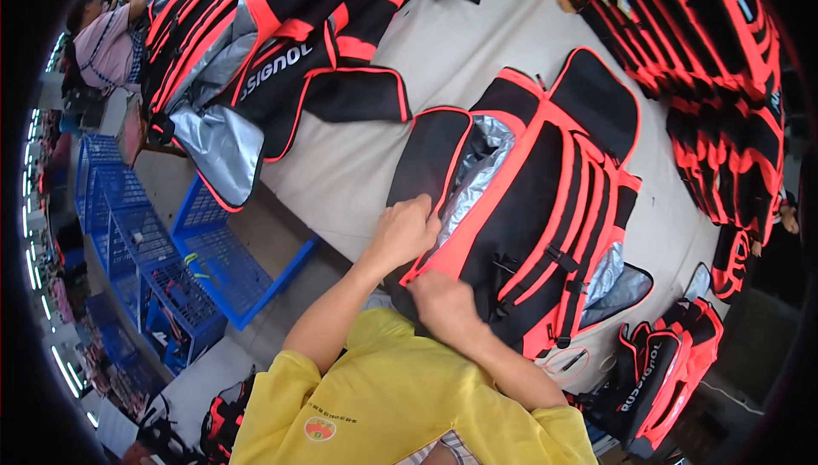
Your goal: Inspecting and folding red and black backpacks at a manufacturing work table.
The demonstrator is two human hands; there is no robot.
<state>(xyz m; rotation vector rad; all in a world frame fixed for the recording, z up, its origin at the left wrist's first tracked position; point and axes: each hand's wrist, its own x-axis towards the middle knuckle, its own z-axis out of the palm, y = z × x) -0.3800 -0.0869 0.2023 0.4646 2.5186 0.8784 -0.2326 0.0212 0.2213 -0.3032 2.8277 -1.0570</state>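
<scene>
A black backpack [528,218] with bright coral trim and a silver inner lining [479,177] lies on the pale cloth-covered table before me. Its side flap [433,154] stands out to the left, baring the lining. My left hand [411,228] is closed on the coral-edged border at the base of that flap. Nearer to me, my right hand [445,305] grips the bag's coral edge with curled fingers; its fingertips are partly hidden. Shoulder straps [569,218] with black buckles run along the bag's upper face.
More black and coral bags [281,64] are heaped at the far left, and stacked bag pieces [682,30] lie at the far right. Another bag [665,371] sits at the near right. Blue plastic crates [243,273] stand left of the table [341,184]. A person [106,47] is at the far left.
</scene>
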